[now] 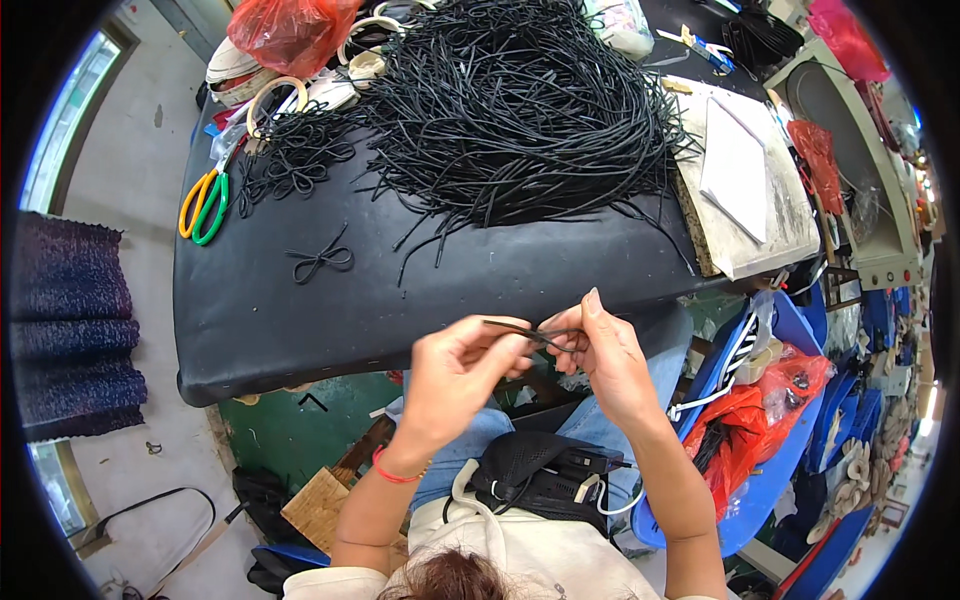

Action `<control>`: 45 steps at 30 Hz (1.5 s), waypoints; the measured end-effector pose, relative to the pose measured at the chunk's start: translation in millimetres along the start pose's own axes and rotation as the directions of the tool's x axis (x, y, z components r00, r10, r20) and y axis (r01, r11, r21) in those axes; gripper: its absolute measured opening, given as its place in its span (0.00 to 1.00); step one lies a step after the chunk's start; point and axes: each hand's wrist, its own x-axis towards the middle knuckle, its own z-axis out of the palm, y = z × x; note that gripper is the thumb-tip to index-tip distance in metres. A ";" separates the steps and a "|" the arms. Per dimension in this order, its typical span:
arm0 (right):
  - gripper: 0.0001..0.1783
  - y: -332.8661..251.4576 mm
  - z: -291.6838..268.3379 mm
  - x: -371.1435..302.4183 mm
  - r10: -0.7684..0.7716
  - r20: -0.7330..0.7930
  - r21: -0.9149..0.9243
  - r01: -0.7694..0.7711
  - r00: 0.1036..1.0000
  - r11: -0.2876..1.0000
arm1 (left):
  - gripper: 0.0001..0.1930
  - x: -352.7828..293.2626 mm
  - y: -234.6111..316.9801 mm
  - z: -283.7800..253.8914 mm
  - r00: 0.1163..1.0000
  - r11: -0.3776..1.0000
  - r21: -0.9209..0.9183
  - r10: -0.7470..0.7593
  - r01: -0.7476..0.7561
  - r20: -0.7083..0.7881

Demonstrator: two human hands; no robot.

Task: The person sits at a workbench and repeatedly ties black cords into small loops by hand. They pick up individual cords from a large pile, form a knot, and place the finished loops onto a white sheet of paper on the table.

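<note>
You hold a thin black cord (pixel 520 331) just below the desk (pixel 420 290) edge, above your lap. Its long axis runs roughly left to right, dipping slightly toward your right hand (pixel 600 350), which pinches one end; your left hand (pixel 460 375) is closed on the other. It is matte and narrow (like those in the big pile of black cords (pixel 520 100)). A red plastic bag (pixel 290 30) sits at the desk's far left corner.

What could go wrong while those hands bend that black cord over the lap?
The cord piece is pinched only between the fingertips of the left hand and right hand, off the table, so it might spring loose and drop. The big cord pile looks tangled; pulling one could drag others.
</note>
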 end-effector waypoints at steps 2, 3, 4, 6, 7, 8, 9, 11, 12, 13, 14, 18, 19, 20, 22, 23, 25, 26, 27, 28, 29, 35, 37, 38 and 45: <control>0.15 -9.5 0.4 7.3 -0.369 -0.027 -0.477 0.312 0.929 0.821 | 0.09 5.1 9.3 -21.2 0.973 0.982 0.165 0.120 -0.089 -0.195; 0.12 -14.8 -0.2 13.8 -0.530 0.024 -0.676 0.404 0.848 0.616 | 0.08 11.0 14.2 -39.4 0.914 0.953 0.270 0.227 -0.137 -0.336; 0.07 -19.8 -0.8 24.5 -0.654 0.084 -0.765 0.469 0.752 0.442 | 0.08 13.4 13.8 -64.6 0.842 0.879 0.469 0.317 -0.088 -0.437; 0.06 -19.5 0.3 53.2 -0.762 0.207 -0.814 0.541 0.613 0.214 | 0.10 16.6 14.1 -101.9 0.686 0.614 0.782 0.522 0.111 -0.507; 0.06 -22.8 1.6 64.8 -0.787 0.242 -0.825 0.547 0.567 0.140 | 0.12 20.7 15.8 -109.4 0.630 0.432 0.871 0.615 0.234 -0.474; 0.07 -27.2 2.6 74.7 -0.818 0.250 -0.860 0.507 0.518 0.058 | 0.16 25.9 13.6 -113.8 0.573 0.422 0.859 0.642 0.291 -0.509; 0.07 -32.4 3.6 83.4 -0.845 0.261 -0.888 0.459 0.466 -0.021 | 0.17 28.6 16.1 -111.7 0.537 0.381 0.885 0.704 0.267 -0.465; 0.07 -38.3 3.4 98.7 -0.858 0.298 -0.931 0.327 0.418 -0.164 | 0.18 31.7 20.5 -95.0 0.458 0.293 0.926 0.807 0.239 -0.374; 0.08 -36.9 -2.4 105.2 -0.845 0.352 -0.918 0.325 0.403 -0.227 | 0.18 32.9 22.4 -84.2 0.472 0.292 0.944 0.817 0.156 -0.331; 0.08 -36.2 -9.5 109.5 -0.829 0.403 -0.903 0.318 0.388 -0.290 | 0.18 35.5 22.4 -72.9 0.503 0.302 0.953 0.820 0.027 -0.274; 0.08 -37.9 -12.6 108.4 -0.822 0.417 -0.894 0.336 0.388 -0.295 | 0.16 36.3 21.2 -62.7 0.542 0.284 0.956 0.817 -0.080 -0.197; 0.08 -38.4 -12.8 104.3 -0.819 0.419 -0.886 0.373 0.391 -0.275 | 0.09 39.5 16.2 -21.4 0.616 0.355 0.863 0.785 -0.360 -0.066; 0.08 -39.8 -13.9 103.6 -0.827 0.403 -0.894 0.363 0.391 -0.264 | 0.08 41.9 14.0 -14.9 0.627 0.379 0.830 0.778 -0.410 -0.046; 0.08 -40.1 -15.3 104.0 -0.816 0.428 -0.886 0.359 0.388 -0.294 | 0.08 42.9 12.8 -10.3 0.643 0.393 0.817 0.765 -0.423 -0.035; 0.08 -42.2 -17.8 105.2 -0.811 0.418 -0.892 0.353 0.408 -0.282 | 0.08 44.4 11.7 -7.6 0.659 0.414 0.792 0.752 -0.449 -0.019; 0.08 -43.5 -18.3 105.4 -0.809 0.414 -0.894 0.353 0.417 -0.276 | 0.08 44.4 12.2 -6.6 0.667 0.424 0.780 0.745 -0.460 -0.011; 0.08 -47.5 -14.4 96.8 -0.820 0.472 -0.849 0.419 0.324 -0.323 | 0.08 44.5 15.9 -6.2 0.641 0.390 0.795 0.767 -0.464 -0.002; 0.08 -47.2 -10.8 90.4 -0.823 0.496 -0.823 0.452 0.277 -0.344 | 0.08 46.0 18.2 -5.1 0.616 0.353 0.819 0.788 -0.452 0.000; 0.09 -45.5 -7.2 82.6 -0.795 0.538 -0.786 0.508 0.279 -0.353 | 0.07 46.8 21.4 -5.1 0.590 0.316 0.841 0.807 -0.439 0.005; 0.09 -40.5 -6.1 72.7 -0.767 0.575 -0.752 0.554 0.286 -0.357 | 0.11 45.7 27.6 -4.2 0.607 0.176 0.902 0.787 -0.395 0.112; 0.10 -39.6 -4.0 60.8 -0.737 0.612 -0.715 0.598 0.286 -0.362 | 0.13 42.9 29.4 -6.4 0.731 0.333 0.823 0.668 -0.460 0.138; 0.16 -36.6 -2.3 20.2 -0.838 0.449 -0.724 0.676 0.311 -0.138 | 0.14 16.6 29.4 0.2 0.979 0.981 -0.178 0.101 -0.070 0.174; 0.16 -34.1 -4.2 16.0 -0.828 0.462 -0.732 0.664 0.318 -0.153 | 0.13 13.2 26.0 -3.0 0.968 0.977 -0.201 -0.018 0.071 0.252; 0.16 -34.9 -5.1 13.7 -0.822 0.467 -0.734 0.661 0.325 -0.156 | 0.13 11.7 25.3 -5.3 0.954 0.968 -0.210 -0.073 0.138 0.290; 0.13 -39.2 -10.6 12.9 -0.893 0.247 -0.849 0.529 0.376 -0.012 | 0.11 -0.7 17.9 -4.2 0.948 0.962 -0.168 -0.168 0.218 0.270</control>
